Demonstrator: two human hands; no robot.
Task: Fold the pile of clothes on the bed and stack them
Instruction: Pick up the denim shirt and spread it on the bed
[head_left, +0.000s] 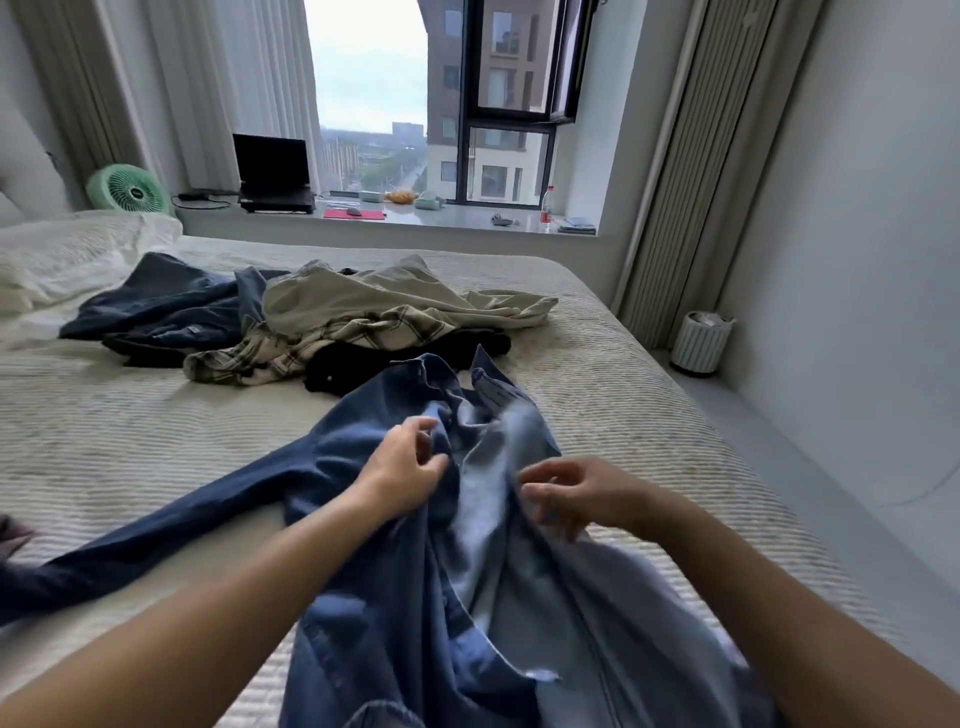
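both hands (402, 462) (574, 496) loosely curled on denim shirt (467, 571) front edges; grip unclear.

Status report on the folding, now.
Left hand and right hand both pinching the blue denim shirt. Shirt spread out, unfolded. Clothes pile untouched behind. Nothing in the way.

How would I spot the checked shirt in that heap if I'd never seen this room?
Start at the bed and find the heap of clothes across its middle. The plaid shirt spills out at the heap's near edge, the only piece with dark crossing lines on cream.
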